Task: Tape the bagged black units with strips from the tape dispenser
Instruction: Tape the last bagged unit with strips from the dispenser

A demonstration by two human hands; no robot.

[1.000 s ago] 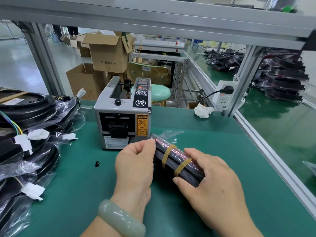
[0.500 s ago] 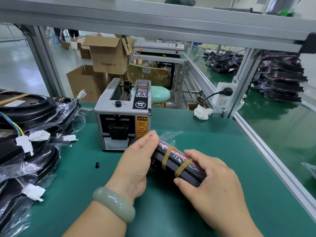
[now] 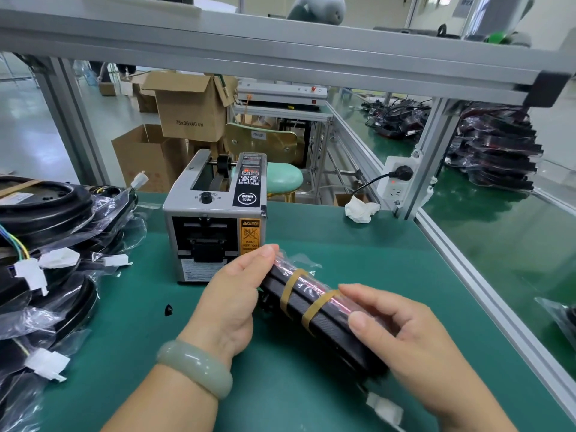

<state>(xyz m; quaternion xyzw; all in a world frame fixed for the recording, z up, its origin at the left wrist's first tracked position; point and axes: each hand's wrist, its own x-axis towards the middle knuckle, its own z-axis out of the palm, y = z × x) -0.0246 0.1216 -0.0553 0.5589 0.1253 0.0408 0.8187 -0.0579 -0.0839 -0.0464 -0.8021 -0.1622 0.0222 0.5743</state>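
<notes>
Your left hand (image 3: 232, 302) grips the far end of the bagged black unit (image 3: 318, 316) and your right hand (image 3: 402, 341) clasps its near end, holding it mid-table over the green mat (image 3: 358, 251). Two tan tape strips (image 3: 291, 288) wrap it. The tape dispenser (image 3: 215, 213) stands just behind, toward the table's far edge.

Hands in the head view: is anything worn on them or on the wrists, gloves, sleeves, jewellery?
Both hands are bare, with no gloves. The left hand has a smooth, rounded, pale grey-green bangle around the wrist; no sleeve shows on that forearm. The right hand shows no ring, watch or sleeve in what is visible. Fingernails are short and unpainted.
</notes>
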